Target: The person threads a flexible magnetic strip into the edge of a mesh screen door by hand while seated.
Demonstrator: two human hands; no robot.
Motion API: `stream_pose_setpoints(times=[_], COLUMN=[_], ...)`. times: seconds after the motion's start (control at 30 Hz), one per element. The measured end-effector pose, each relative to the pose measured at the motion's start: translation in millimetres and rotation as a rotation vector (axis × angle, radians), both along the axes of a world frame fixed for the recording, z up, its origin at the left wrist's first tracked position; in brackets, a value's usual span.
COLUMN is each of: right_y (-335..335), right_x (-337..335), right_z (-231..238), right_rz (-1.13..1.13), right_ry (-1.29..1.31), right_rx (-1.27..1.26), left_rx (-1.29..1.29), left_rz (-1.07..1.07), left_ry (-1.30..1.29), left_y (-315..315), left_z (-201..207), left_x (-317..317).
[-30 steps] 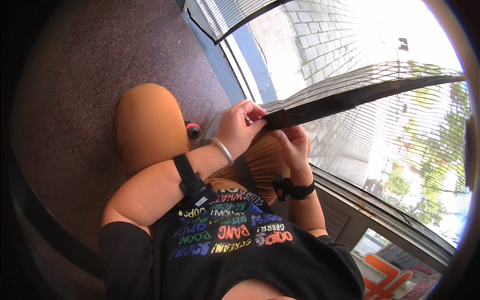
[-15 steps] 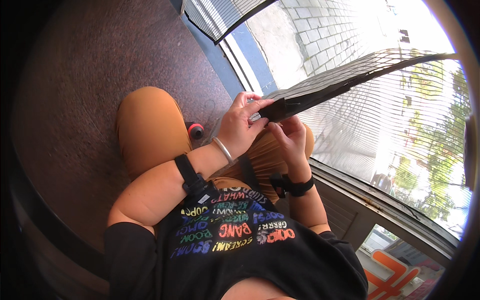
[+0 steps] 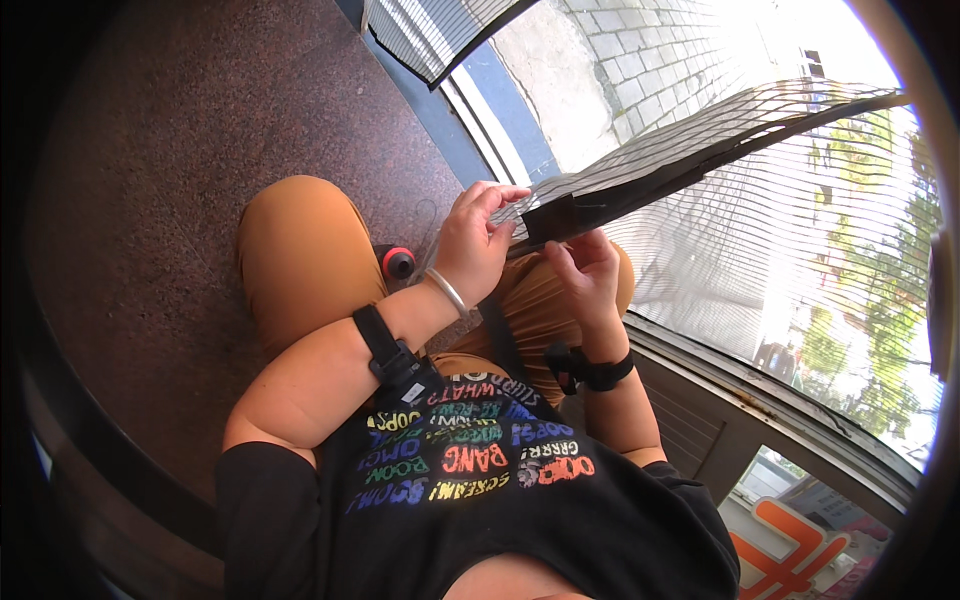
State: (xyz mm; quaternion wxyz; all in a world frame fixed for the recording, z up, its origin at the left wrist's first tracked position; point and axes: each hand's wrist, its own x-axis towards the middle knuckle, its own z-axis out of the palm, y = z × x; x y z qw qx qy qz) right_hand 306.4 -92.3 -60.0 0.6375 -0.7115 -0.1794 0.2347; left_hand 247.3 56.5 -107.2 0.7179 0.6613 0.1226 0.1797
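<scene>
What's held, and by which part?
The right hand seems to hold the striped curtain by its black edging, near one end; left hand: cannot tell.

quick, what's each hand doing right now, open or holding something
Left hand: open, thumb and fingers apart, beside the end of the black strip.
Right hand: closed, pinching the strip's lower edge.
</scene>
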Motion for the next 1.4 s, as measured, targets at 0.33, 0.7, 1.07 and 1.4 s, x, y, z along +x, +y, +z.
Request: stream_pose_setpoints(times=[0.33,0.7,1.07,1.4], right_y=[-0.1,3.4,11.7,29.2], right_x=[0.3,-0.6,-4.6,-9.7], right_z=[-0.8,-0.4,1.3,8.1], right_rz=[0.012,0.035,-0.011,-0.021], right_ry=[0.023,-0.026,-0.089,-0.187], right_rx=[0.019,-0.037,-0.076,-0.203], left_rx=[-0.153,-0.182,0.135,0.123], left_rz=[-0.133,-0.118,-0.017,-0.064], left_ry=[-0.16,-0.153,-0.223,-0.291], left_y=[-2.5,-2.5,3.8,14.9], left_z=[7.2,2.1,11.9,22.6], left_x=[-1.2,2.7,5.3,13.0])
